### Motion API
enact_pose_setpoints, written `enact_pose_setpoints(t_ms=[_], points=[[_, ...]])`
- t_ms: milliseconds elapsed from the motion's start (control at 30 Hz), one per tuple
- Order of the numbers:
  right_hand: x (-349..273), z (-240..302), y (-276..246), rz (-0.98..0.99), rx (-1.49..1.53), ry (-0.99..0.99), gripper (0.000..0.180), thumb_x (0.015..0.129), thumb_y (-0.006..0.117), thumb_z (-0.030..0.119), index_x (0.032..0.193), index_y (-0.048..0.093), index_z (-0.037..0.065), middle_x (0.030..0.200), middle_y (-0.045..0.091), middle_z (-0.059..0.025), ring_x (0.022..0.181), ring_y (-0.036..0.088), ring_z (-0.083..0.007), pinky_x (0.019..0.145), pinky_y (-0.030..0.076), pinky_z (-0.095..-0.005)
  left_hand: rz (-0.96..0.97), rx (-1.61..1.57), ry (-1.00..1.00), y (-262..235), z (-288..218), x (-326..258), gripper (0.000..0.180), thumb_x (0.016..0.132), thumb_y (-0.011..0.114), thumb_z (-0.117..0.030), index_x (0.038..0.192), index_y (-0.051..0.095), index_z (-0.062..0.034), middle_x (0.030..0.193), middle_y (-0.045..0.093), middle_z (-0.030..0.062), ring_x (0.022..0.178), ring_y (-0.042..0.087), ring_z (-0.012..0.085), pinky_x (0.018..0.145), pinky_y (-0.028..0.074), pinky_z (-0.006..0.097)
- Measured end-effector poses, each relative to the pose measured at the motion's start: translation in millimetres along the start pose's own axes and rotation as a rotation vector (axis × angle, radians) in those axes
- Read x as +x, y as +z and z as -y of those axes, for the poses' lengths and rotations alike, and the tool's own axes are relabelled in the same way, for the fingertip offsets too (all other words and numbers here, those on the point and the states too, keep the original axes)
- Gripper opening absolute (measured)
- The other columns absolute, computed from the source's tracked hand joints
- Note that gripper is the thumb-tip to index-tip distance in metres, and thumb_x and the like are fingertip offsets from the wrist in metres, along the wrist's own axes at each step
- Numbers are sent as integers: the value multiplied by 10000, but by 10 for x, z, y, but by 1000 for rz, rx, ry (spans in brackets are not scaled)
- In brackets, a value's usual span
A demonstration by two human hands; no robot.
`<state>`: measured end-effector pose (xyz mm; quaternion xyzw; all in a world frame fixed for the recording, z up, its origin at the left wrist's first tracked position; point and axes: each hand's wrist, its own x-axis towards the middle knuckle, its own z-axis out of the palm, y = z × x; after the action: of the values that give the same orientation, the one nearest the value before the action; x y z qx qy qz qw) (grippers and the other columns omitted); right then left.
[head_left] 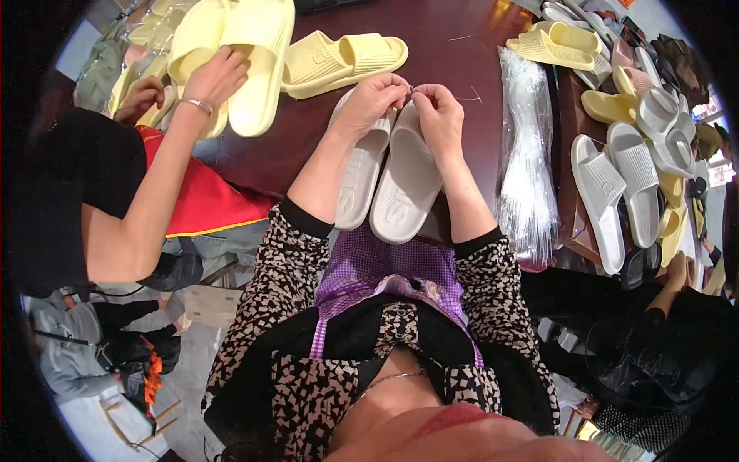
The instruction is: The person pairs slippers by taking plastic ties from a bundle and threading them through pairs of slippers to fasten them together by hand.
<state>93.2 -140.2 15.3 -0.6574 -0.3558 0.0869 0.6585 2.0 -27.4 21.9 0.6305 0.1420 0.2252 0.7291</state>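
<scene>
A pair of light grey slide sandals (406, 192) lies at the table's near edge, heels toward me. Both my hands meet over their far ends. My left hand (375, 102) and my right hand (439, 115) are each closed in a pinch on a thin clear plastic tag fastener (469, 98), whose fine end sticks out to the right. What lies between the fingertips is too small to make out fully. Just beyond my left hand sits a pale yellow pair of slides (339, 61).
On the dark red table (439, 35), a long bundle of clear plastic fasteners (528, 154) lies to my right. Grey slides (616, 189) and yellow slides (558, 45) are piled farther right. At left, a co-worker's hand (219, 77) touches large yellow slides (262, 85).
</scene>
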Motion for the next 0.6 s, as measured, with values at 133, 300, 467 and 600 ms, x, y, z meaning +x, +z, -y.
enact_pose_setpoints(t_ms=[133,300,467,600], points=[[9,-17,36,8,-4,-15,107,804,623,83,876,639,6,729,639,-57,659,585,-104,623,481,-256,14,3,13,-32,0,-8,100,876,527,-100,869,622,-71,687,530,-57,601,447,21,536,335,160],[29,-34,45,27,7,56,101,799,623,80,868,644,9,747,647,-69,676,597,-123,637,486,-272,10,-4,19,-13,-40,-2,108,877,522,-95,880,626,-69,678,510,-61,592,427,21,523,322,168],[45,-41,38,11,58,7,86,794,611,65,850,645,10,768,647,-106,710,614,-164,666,489,-289,-39,134,43,84,-169,-52,110,871,543,-96,893,630,-33,669,513,-44,571,426,29,502,322,176],[13,-112,79,-38,-12,-217,75,818,574,12,861,635,12,746,619,-42,694,572,-94,619,469,-237,-51,172,40,8,-43,-38,107,870,549,-101,857,634,-37,647,489,-54,551,407,25,488,308,174]])
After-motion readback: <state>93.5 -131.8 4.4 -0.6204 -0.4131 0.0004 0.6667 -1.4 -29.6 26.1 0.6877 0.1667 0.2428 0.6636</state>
